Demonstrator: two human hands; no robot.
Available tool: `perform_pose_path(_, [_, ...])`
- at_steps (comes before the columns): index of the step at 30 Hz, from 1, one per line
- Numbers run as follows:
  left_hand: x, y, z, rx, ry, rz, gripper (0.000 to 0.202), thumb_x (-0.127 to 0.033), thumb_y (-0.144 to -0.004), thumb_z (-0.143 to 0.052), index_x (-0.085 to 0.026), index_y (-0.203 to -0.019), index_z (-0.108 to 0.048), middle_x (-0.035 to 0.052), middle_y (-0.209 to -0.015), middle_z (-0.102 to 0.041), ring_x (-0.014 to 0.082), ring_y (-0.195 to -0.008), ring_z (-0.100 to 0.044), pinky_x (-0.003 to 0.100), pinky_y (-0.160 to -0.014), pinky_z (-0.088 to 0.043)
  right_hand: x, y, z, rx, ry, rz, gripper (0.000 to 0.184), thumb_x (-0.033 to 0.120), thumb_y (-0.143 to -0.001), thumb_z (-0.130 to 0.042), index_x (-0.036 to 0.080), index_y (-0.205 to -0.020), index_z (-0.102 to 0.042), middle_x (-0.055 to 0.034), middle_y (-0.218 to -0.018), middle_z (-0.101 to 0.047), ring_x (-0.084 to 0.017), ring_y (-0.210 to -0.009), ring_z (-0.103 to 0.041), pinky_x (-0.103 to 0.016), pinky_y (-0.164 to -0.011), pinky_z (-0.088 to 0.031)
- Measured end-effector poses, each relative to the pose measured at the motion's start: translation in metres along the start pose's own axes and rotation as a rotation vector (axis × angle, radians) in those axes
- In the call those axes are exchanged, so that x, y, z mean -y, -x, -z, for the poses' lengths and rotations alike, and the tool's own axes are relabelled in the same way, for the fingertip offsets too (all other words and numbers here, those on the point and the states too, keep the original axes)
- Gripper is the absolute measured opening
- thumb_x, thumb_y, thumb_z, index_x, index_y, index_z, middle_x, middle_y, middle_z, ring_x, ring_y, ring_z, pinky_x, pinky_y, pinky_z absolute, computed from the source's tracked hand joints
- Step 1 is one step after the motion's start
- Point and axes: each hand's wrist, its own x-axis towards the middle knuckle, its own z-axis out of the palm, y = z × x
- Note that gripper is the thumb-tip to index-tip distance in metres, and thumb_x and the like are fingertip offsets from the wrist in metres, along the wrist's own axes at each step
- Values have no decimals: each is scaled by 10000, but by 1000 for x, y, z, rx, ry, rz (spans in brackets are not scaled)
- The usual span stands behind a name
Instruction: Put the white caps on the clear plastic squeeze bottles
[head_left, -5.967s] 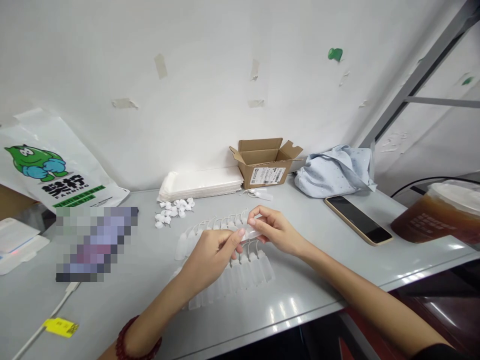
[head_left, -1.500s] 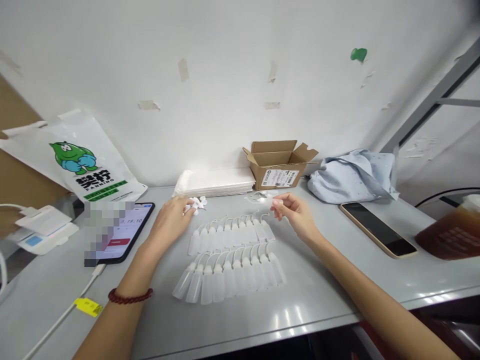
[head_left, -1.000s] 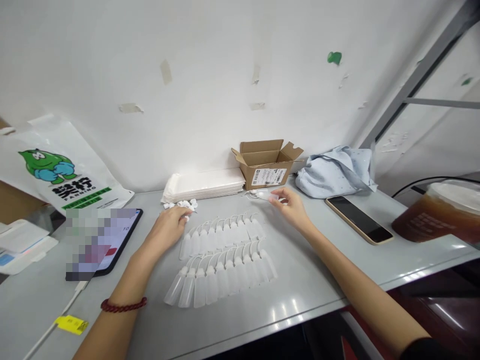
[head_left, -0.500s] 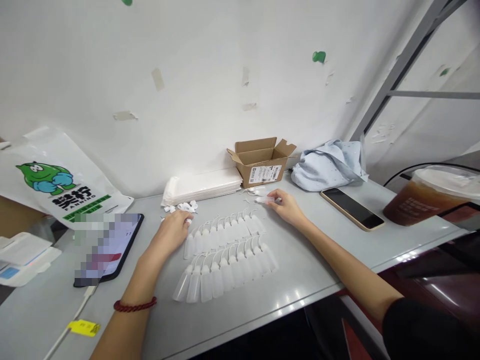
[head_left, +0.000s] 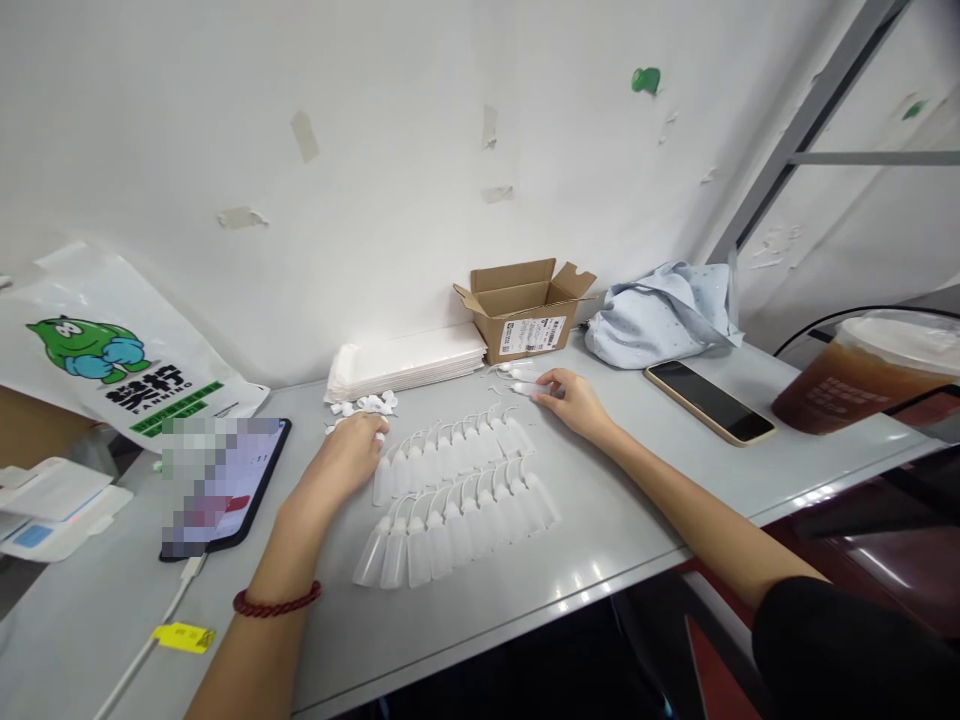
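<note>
My left hand [head_left: 346, 455] rests at the left end of the rows, its thumb and fingertips closed by a small white piece [head_left: 382, 424]. Behind it lies a pile of small white caps [head_left: 375, 404]. With bent fingers, my right hand [head_left: 576, 402] pinches a small translucent plastic bottle [head_left: 529, 388] near the carton. Another such piece [head_left: 517, 370] lies just behind it. Between my hands, two slanting rows of flat translucent bottles [head_left: 457, 530] lie side by side, each with a thin curved white tail at its neck.
A stack of white flat packs [head_left: 409, 367] and an open cardboard box [head_left: 529, 320] stand against the wall. A cloth bag [head_left: 660, 315], a phone [head_left: 709, 402] and a drink cup [head_left: 855, 380] are at the right. Another phone [head_left: 232, 490] and a printed bag [head_left: 135, 370] are at the left.
The view has tipped down slightly, so everything sits a little higher. My right fingers have shifted a little along the bottle; my left hand stays beside the caps.
</note>
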Motion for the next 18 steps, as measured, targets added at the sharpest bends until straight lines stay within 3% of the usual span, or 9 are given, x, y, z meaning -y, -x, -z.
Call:
perform_pose_path(4, [3, 0, 0, 27, -53, 11, 312, -193, -817, -377, -158, -944, -660, 128, -943, -675, 270, -900, -626, 325, -729, -440, 1, 0, 0, -29, -77, -59, 157, 223, -680, -687, 156, -806, -620, -22, -694, -595, -157, -639, -535, -296, -665, -428])
perform_pose_path(9, [2, 0, -2, 28, -57, 48, 315, -173, -815, -383, -128, -954, -662, 152, -967, -669, 281, -893, -625, 339, -725, -441, 0, -1, -1, -77, -193, -126, 130, 193, -661, -653, 174, -751, -562, -5, -683, -603, -157, -629, -581, -296, -658, -448])
perform_pose_path(18, [-1, 0, 0, 48, -53, 62, 331, -191, -831, -383, -114, -989, -664, 144, -993, -678, 285, -936, -622, 349, -769, -448, -1, -1, -2, -19, -286, -156, 74, 203, -694, -575, 181, -758, -544, -7, -597, -651, -161, -556, -608, -280, -582, -450])
